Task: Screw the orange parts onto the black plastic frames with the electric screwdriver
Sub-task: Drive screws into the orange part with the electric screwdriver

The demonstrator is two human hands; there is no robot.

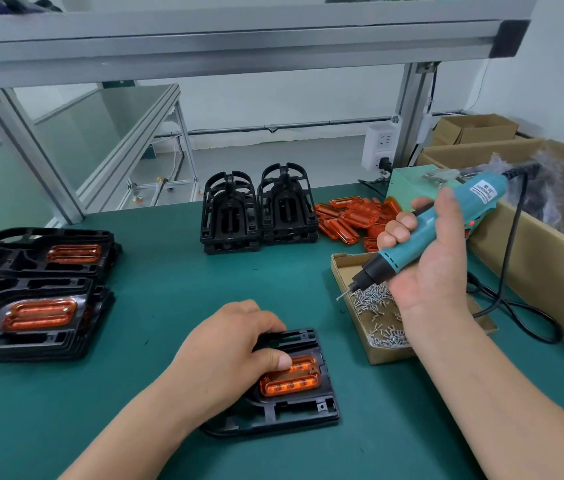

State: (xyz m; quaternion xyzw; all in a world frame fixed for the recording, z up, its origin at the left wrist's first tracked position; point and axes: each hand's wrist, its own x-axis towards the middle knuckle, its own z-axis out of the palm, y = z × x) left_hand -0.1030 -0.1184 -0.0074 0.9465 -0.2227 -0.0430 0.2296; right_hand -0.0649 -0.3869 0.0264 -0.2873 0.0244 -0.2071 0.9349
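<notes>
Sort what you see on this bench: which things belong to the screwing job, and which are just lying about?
Belong: electric screwdriver, black frame, orange part on it, screw box, loose orange parts, stacked black frames, finished assemblies.
Lying about: small cardboard box, large cardboard box, wall pipe.

A black frame [294, 412] lies flat on the near tabletop [169, 278], held by the left grip [235, 355], whose thumb rests on the translucent orange part [291, 384] seated in it. Two stacks of fitted frames [31, 337] lie at left. Two stacks of bare frames [228, 216] stand far centre, with loose orange parts [353, 216] heaped just to their right. The teal screwdriver [446, 223], in the right grip [429, 261], tilts bit down-left.
</notes>
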